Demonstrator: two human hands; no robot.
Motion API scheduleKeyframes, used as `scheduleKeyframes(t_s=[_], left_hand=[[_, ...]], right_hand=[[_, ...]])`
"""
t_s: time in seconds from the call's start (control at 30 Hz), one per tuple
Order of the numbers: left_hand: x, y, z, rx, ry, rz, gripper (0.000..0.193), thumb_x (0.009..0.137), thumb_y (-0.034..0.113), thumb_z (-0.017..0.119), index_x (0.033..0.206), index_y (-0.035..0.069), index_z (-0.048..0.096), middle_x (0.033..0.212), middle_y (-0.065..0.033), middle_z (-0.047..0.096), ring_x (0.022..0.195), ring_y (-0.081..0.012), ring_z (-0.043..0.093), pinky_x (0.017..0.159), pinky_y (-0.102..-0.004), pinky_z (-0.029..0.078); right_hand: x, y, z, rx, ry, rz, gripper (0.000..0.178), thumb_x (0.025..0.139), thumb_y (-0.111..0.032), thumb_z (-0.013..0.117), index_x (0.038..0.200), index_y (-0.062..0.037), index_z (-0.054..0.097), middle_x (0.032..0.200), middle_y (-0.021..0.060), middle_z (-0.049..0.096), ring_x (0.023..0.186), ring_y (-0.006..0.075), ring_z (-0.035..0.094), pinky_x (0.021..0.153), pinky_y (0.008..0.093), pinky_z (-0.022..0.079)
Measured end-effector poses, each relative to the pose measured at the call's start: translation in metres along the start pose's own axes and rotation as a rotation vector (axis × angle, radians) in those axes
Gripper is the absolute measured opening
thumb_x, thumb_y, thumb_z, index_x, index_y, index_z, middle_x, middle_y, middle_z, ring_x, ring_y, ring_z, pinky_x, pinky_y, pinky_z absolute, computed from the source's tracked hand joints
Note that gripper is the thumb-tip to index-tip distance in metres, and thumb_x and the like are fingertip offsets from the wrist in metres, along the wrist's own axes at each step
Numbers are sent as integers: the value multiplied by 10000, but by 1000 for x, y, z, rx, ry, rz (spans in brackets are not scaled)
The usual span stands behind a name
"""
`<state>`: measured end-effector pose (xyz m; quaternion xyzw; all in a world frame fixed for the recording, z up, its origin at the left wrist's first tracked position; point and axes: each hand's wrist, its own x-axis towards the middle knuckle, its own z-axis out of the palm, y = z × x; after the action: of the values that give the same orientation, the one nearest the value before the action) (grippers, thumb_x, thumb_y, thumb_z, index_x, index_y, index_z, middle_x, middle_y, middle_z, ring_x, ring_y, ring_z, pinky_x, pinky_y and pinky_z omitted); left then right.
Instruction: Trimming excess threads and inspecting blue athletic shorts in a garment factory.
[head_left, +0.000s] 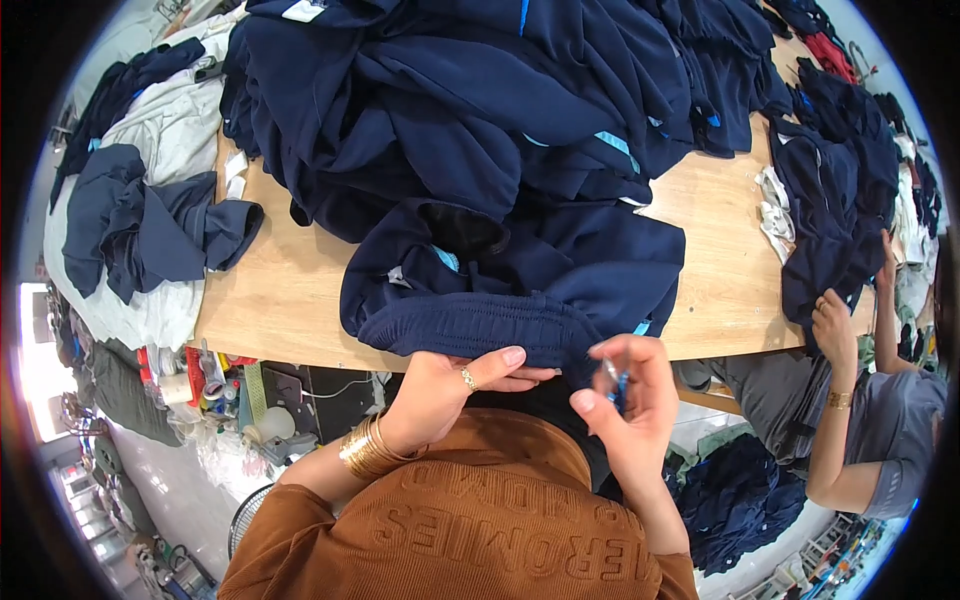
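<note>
A navy garment, apparently trousers (pixel 600 265), lies at the table's near edge with its gathered elastic waistband (pixel 470 325) toward me. My left hand (pixel 435 392) grips the waistband's near edge, thumb on top and fingers beneath. Just right of the band, my right hand (pixel 645 415) is raised with curled fingers around a small blue and shiny tool (pixel 619 388), perhaps thread snips; blur and the fingers hide its shape. Light blue bits (pixel 446 260) show inside the garment's opening. A dark fold of cloth hangs beside the right fingertips.
A big heap of navy garments (pixel 430 110) covers the far side of the wooden table (pixel 270 310). Grey and white clothes (pixel 130 220) lie at left. At right, a co-worker's hand (pixel 835 325) touches navy cloth. A dark clothing pile (pixel 740 505) sits on the floor.
</note>
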<state>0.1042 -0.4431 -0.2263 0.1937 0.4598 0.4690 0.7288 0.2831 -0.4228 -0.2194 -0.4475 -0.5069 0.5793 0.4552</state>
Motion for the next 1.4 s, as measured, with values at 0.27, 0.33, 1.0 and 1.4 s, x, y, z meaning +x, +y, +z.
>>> scheduleKeyframes(t_s=[0.27, 0.33, 1.0, 1.4], left_hand=[[0, -10, -1, -26, -13, -30, 284, 862, 92, 610, 1098, -54, 549, 1040, -153, 624, 909, -239, 639, 778, -350, 549], [-1, -8, 2, -28, -12, -17, 284, 864, 90, 607, 1099, -57, 548, 1045, -157, 623, 916, -240, 637, 783, -351, 548], [0, -9, -2, 175, -161, 202, 226, 898, 66, 559, 1091, -52, 557, 1018, -92, 618, 895, -156, 610, 832, -284, 490], [0, -14, -4, 124, -150, 142, 201, 886, 69, 583, 1046, -52, 580, 970, -88, 628, 821, -156, 625, 768, -275, 509]], right_hand=[[4, 21, 3, -661, -142, -635, 168, 766, 19, 654, 929, -16, 628, 688, 53, 584, 504, 124, 516, 477, 232, 408], [3, 9, 3, -491, -141, -520, 134, 777, 9, 650, 906, -17, 621, 694, 50, 588, 509, 109, 512, 489, 223, 405], [9, -13, -20, -980, -313, -372, 213, 737, -211, 720, 792, -56, 584, 633, 75, 581, 529, 237, 565, 486, 304, 423], [7, -10, -17, -975, -301, -398, 205, 732, -202, 721, 784, -63, 580, 616, 61, 564, 504, 226, 539, 468, 306, 402]])
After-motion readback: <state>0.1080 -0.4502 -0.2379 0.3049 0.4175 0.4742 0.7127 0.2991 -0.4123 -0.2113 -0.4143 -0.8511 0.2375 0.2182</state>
